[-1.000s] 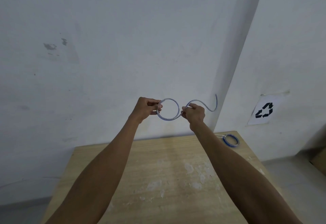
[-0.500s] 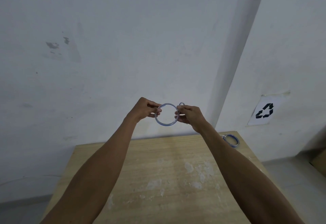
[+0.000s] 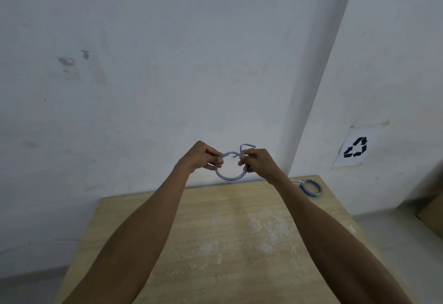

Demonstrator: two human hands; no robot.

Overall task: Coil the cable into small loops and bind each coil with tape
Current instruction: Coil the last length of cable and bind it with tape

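Observation:
A thin blue and white cable (image 3: 229,178) forms a small round coil held up in front of the wall, above the far edge of the wooden table (image 3: 215,243). My left hand (image 3: 203,157) pinches the coil's left side. My right hand (image 3: 257,163) pinches its right side, and a short bent tail of cable sticks up just above those fingers. A second coil (image 3: 311,187), blue and white and bound with a pale strip, lies flat on the table's far right corner. No tape roll is in sight.
A white wall stands right behind the table, with a projecting column to the right. A paper sign with a recycling symbol (image 3: 355,147) hangs on the right wall. A brown box edge (image 3: 431,215) shows at the far right, on the floor.
The long free end that waved off to the right has been wound onto the coil; only a short tail is left. My right hand moved in beside the loop.

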